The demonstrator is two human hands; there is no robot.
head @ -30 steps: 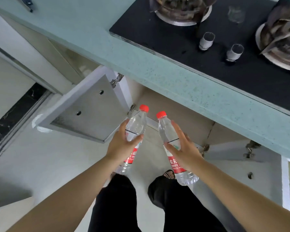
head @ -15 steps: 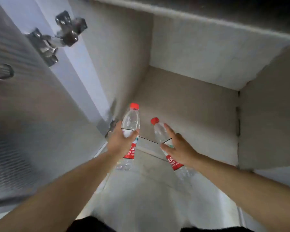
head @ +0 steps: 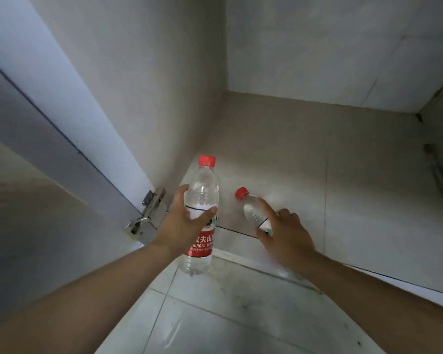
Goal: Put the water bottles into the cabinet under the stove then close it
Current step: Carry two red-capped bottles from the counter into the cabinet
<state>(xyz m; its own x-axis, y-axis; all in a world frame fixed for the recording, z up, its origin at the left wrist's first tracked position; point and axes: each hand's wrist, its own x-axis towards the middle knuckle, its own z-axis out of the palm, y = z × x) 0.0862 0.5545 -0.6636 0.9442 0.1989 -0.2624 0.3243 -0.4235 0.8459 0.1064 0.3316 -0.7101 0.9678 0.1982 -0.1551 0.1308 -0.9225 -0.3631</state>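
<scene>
While at cabinet (head: 279, 139) mouth | left hand (head: 183, 226) fingers wrap upright bottle (head: 202, 200) | right hand (head: 284, 236) clasps tilted bottle (head: 252, 210) (mostly hidden)

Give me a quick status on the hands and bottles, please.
Left hand shut on left bottle; right hand shut on right bottle. Both at the cabinet mouth, not set down. Floor inside bare, door open.

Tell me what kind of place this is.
Most likely the inside of a low cupboard, seen from its opening: bare pale walls meet at a back corner, a metal door hinge sits at the left edge, and a tiled floor lies in front. Each hand holds a water bottle at the threshold.
</scene>
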